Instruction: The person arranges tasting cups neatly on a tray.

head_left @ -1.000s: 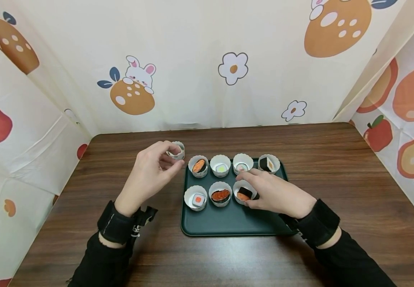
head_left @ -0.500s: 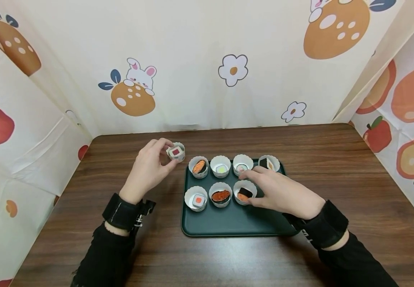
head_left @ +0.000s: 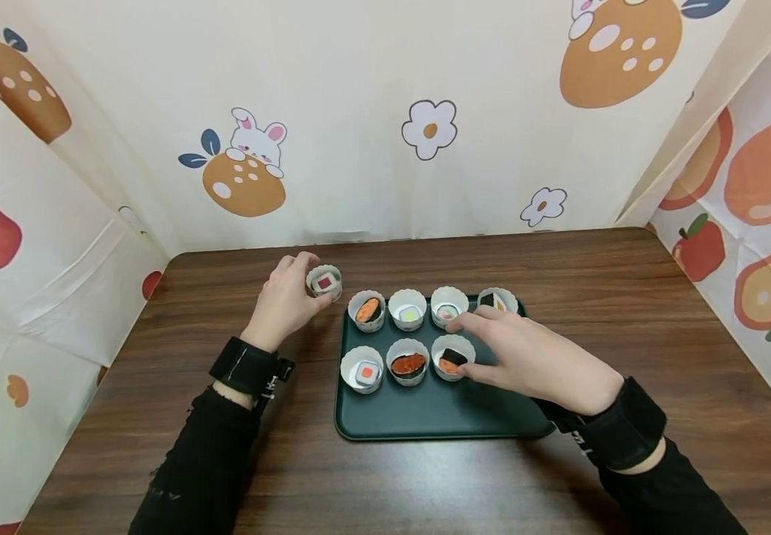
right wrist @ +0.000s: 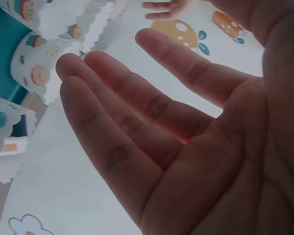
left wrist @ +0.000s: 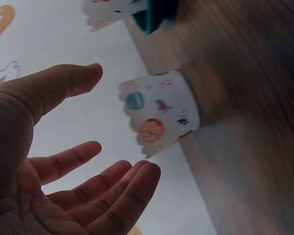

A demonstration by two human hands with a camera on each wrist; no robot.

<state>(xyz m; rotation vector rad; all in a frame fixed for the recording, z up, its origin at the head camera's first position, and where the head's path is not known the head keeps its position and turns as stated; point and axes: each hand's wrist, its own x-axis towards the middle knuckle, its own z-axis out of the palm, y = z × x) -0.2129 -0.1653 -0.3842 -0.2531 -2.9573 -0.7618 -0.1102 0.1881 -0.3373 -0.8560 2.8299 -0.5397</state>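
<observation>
At the far left of the tray, my left hand (head_left: 288, 301) is beside a scalloped paper cup (head_left: 324, 283) standing on the table. A small white sushi roll with a dark red centre (head_left: 324, 281) sits in that cup. In the left wrist view the fingers are spread around the printed cup (left wrist: 159, 110), the thumb apart from it and one fingertip near its rim. Over the tray, my right hand (head_left: 532, 360) hovers with loosely bent fingers and nothing in them. Its fingertips are near the cup with orange-and-black sushi (head_left: 453, 358). In the right wrist view its fingers (right wrist: 122, 117) are apart.
A dark green tray (head_left: 425, 416) carries several paper cups in two rows, each with a toy-like sushi piece, such as the red-topped one (head_left: 408, 365). The brown wooden table (head_left: 278, 461) runs back to a printed curtain (head_left: 359, 186).
My left hand was over the lone cup and has drawn slightly back, so the sushi roll inside now shows. My right hand has shifted a little to the right over the tray.
</observation>
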